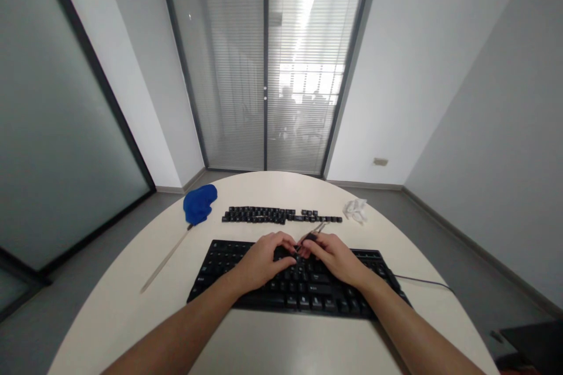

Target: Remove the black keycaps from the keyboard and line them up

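A black keyboard (264, 299) lies on the table in front of me, and some of its keys are off in the middle. My right hand (331, 253) is closed on a thin wire keycap puller (322, 227), held above the middle of the keyboard. The puller's black part shows at my fingers, and two wire ends stick out beyond them. My left hand (269, 258) rests over the keys just left of it, with thumb and fingers apart. Its fingertips are close to the puller's lower tip; whether they touch it I cannot tell. Both hands hide part of the keyboard.
Loose black keycaps (259, 214) lie in rows behind the keyboard. A blue cloth (199, 204) and a thin stick (166, 263) are at the left. Crumpled white tissue (355, 210) sits back right. The keyboard's cable (424, 281) runs off right across the round table (281, 181).
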Motion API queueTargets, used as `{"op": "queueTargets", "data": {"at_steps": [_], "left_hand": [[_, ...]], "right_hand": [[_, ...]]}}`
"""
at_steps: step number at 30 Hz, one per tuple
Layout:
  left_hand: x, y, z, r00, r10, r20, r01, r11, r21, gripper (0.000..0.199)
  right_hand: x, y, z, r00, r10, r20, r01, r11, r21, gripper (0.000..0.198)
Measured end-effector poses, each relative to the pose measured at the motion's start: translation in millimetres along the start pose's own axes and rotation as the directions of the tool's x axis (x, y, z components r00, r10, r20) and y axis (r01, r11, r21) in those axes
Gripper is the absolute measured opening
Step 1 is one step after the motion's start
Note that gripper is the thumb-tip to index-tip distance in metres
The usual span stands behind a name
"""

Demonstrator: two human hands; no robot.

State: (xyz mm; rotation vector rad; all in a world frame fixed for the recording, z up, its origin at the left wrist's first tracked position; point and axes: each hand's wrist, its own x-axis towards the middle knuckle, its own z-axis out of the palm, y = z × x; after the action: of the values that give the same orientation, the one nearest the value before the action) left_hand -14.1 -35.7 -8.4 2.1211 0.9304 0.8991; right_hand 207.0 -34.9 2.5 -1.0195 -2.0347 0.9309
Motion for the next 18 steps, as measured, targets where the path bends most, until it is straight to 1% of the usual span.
{"op": "queueTargets", "data": {"at_steps": [3,6,9,13,15,18], "left_hand": [[-1.8,4.7,0.2,0.997,0.073,-0.009,-0.070,0.979,0.192,0.016],[-3.6,9.4,0.8,0.987,0.155,0.043,-0.160,0.930,0.331,0.014],[-4.4,10.6,1.3,0.980,0.181,0.085,-0.200,0.901,0.384,0.016],[-4.7,8.7,1.0,0.973,0.216,0.084,-0.231,0.878,0.419,0.014],[-5.1,8.7,0.7,0.968,0.237,0.080,-0.248,0.869,0.429,0.013],[-5.7,10.3,0.0,0.962,0.253,0.104,-0.273,0.859,0.433,0.015]], "right_hand": [[0.3,-0.8,0.0,1.000,0.011,-0.001,-0.011,1.000,0.015,0.038],[0.7,-1.6,0.8,0.999,0.028,-0.020,-0.028,1.000,0.013,0.039],[0.9,-2.6,1.7,0.999,0.042,-0.020,-0.041,0.999,0.025,0.039],[0.3,-3.5,2.2,0.999,0.029,-0.018,-0.029,1.000,0.009,0.038],[-0.2,-3.2,2.5,0.999,0.026,-0.043,-0.029,0.997,-0.066,0.037],[-0.9,-2.9,2.8,0.994,0.031,-0.107,-0.055,0.973,-0.225,0.035]]}}
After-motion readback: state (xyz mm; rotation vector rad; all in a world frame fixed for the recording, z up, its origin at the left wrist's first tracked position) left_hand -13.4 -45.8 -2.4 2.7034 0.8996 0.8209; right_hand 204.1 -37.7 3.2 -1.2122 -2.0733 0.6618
